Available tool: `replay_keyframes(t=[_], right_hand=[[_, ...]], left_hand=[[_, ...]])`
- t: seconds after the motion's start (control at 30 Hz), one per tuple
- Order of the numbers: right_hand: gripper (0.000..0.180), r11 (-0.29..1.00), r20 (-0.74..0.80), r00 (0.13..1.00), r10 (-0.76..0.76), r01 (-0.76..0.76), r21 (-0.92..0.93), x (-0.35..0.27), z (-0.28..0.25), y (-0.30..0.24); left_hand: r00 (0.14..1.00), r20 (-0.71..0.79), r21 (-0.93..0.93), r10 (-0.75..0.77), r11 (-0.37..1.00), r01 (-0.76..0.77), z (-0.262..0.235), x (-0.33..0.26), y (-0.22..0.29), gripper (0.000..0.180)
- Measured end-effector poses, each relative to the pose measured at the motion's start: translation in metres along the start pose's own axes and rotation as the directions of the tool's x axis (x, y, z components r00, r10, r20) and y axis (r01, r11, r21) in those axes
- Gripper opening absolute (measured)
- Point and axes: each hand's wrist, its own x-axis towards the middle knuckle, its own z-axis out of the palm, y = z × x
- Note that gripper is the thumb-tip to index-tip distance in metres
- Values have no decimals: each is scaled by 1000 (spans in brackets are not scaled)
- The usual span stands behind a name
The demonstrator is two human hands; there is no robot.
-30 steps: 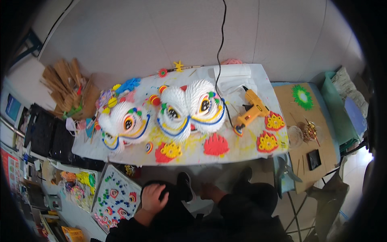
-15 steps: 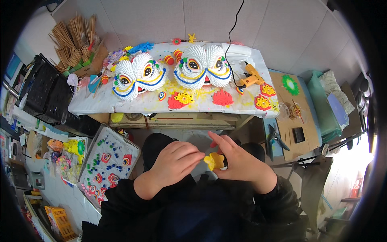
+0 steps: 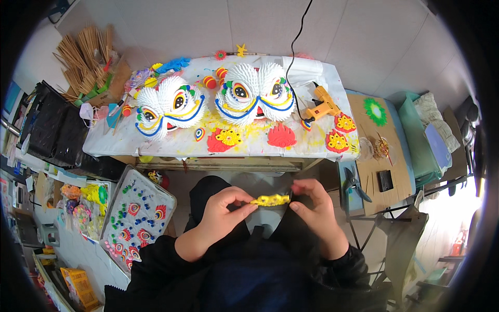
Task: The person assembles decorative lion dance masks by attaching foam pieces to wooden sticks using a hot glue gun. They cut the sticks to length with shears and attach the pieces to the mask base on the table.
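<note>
Over my lap, my left hand pinches one end of a yellow scalloped ornament between thumb and fingers. The ornament is turned almost edge-on, so its face hardly shows. At its other end is my right hand, thumb and fingers apart, its fingertips a little blurred. On the table ahead lies a similar yellow piece on a red scalloped base, and a bare red piece is to its right. Two white lion-head masks with blue and yellow trim stand behind them.
A yellow glue gun with a black cord rests at the table's right. Pliers lie on the right side table. To my left is a tray of small coloured parts. Bundled sticks fill a box at the back left.
The yellow ornament has passed from my right hand's grip to my left hand and turned edge-on. My right hand has opened and moved slightly right. The view has shifted a little.
</note>
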Motion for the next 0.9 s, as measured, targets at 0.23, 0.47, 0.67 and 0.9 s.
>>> replay_keyframes(t=[0.23, 0.47, 0.67, 0.9], right_hand=[[26, 873, -170, 936, 310, -209, 442, 23, -3, 54], [34, 992, -206, 976, 65, -85, -90, 86, -30, 81], [31, 962, -197, 980, -24, -31, -270, 120, -38, 106], [30, 912, -134, 988, -74, 13, -410, 131, -41, 117]], left_hand=[[875, 130, -560, -467, 693, 454, 30, 58, -34, 17], [765, 119, -466, -633, 645, 605, 34, 121, -60, 19], [829, 2, -269, -559, 798, 539, 37, 149, -84, 17], [969, -101, 330, -227, 911, 248, 41, 154, -83, 15]])
